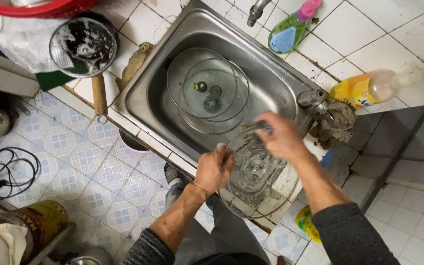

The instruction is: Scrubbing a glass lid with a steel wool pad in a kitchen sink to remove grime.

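A round clear glass lid (256,172) with a central knob, wet and tilted, sits over the sink's near right edge.

Both hands, left hand (214,169) and right hand (281,137), hold a glass lid (256,179) over the steel sink (280,88).

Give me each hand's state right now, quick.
Left hand: closed on the rim of the glass lid, holding it.
Right hand: curled on a dark scrubber, pressed against that lid.
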